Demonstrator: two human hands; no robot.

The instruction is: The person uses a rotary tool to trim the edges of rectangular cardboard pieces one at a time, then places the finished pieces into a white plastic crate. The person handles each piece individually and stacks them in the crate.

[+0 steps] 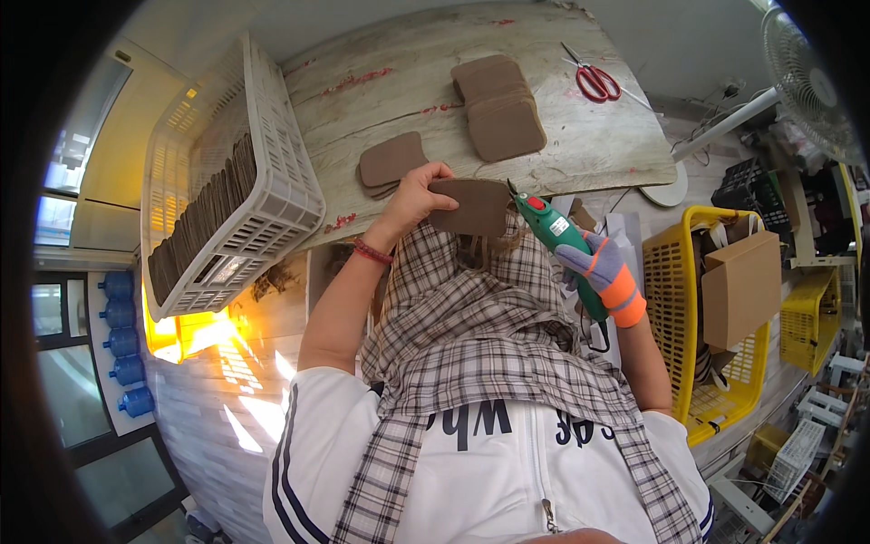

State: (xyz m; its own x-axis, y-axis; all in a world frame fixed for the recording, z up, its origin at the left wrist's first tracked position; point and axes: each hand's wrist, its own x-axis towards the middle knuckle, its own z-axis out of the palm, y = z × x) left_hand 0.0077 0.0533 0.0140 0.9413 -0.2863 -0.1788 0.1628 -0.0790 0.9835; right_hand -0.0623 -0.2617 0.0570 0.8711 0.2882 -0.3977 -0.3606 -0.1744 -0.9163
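My left hand (420, 197) pinches a flat brown piece (473, 208) with rounded corners by its left end, above my lap. Bare fingers show here, with a red bracelet at the wrist. Gloved in grey and orange, my right hand (600, 272) is wrapped round green corded electric scissors (555, 225). Their dark tip is by the upper right corner of the held piece; whether it touches cannot be made out. Just beyond my left hand, a small pile of like brown pieces (391, 161) lies on the worn wooden table (381, 100). A taller stack (506, 127) sits farther right.
Red-handled scissors (598, 83) lie at the table's far right. At the left stands a white plastic crate (288, 177) with a row of brown pieces (204, 213). A yellow basket (666, 308) holding a cardboard box (741, 288) is on my right, below a standing fan (807, 86).
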